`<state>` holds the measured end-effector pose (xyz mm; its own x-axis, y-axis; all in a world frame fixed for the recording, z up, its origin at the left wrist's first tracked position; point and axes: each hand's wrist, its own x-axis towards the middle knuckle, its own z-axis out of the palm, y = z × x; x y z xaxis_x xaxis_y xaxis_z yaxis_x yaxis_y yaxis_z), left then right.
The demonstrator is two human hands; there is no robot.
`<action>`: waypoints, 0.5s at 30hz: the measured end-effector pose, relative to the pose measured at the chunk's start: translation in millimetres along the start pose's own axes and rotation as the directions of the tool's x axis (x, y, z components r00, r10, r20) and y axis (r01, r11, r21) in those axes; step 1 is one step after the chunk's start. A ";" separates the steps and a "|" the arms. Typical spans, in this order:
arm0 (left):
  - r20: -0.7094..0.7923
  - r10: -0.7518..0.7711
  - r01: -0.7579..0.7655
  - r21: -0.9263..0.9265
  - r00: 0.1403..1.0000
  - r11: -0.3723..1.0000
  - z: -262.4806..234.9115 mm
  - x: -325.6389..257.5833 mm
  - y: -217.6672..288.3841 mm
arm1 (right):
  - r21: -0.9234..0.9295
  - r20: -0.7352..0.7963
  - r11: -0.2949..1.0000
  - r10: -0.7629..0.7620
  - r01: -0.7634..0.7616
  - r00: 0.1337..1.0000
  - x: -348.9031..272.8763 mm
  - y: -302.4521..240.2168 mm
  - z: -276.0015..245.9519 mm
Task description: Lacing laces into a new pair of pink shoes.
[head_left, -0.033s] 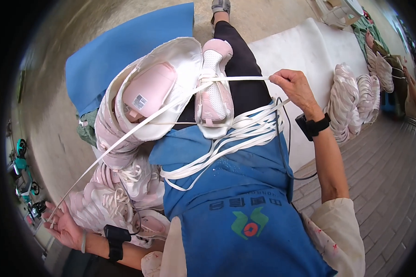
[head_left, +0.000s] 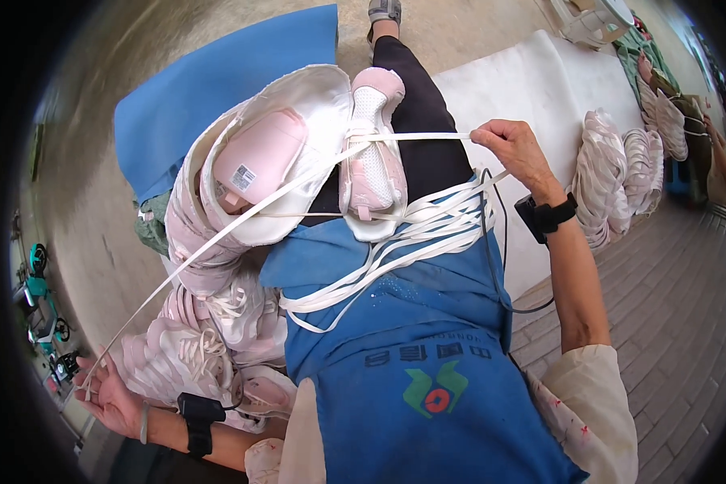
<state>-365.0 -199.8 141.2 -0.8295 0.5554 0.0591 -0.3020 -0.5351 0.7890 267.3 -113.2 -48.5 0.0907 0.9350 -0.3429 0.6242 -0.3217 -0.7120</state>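
A white shoelace is stretched out to both sides from a pink and white shoe upper on my lap. At its right end, my right hand pinches the lace between thumb and fingers. Low at the far left, my left hand holds the long other end with curled fingers. The lace crosses the upper's eyelet area. Against the upper's left side leans a nested stack of pink and white shoe uppers, with a pink lining showing inside. A bundle of loose white laces lies across my blue apron.
More laced uppers are piled at my left. Stacked uppers rest on a white sheet at the right. A blue sheet lies ahead on the left, a white plastic stool at the far right. Another person's hand shows at the right rim.
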 end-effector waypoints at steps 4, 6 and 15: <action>0.649 -0.292 0.393 -0.011 0.703 0.919 36.3 -29.4 -30.4 | -0.143 -0.018 0.988 0.053 -0.055 0.998 3.2 20.6 -0.4; 0.640 -0.361 0.249 0.262 0.678 0.932 66.9 -79.2 -68.6 | -0.258 -0.216 0.961 -0.152 0.094 0.965 3.1 10.4 8.7; 0.802 -0.524 -0.612 0.575 0.288 0.543 110.4 -227.8 -293.6 | -0.169 0.215 0.830 -0.495 0.531 0.842 -49.4 -63.4 51.7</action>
<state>-35.5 -98.9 -36.4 0.2962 0.9505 0.0941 0.6140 -0.2649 0.7436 183.1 -146.7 -18.1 -0.3994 0.9142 -0.0685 0.6974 0.2545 -0.6700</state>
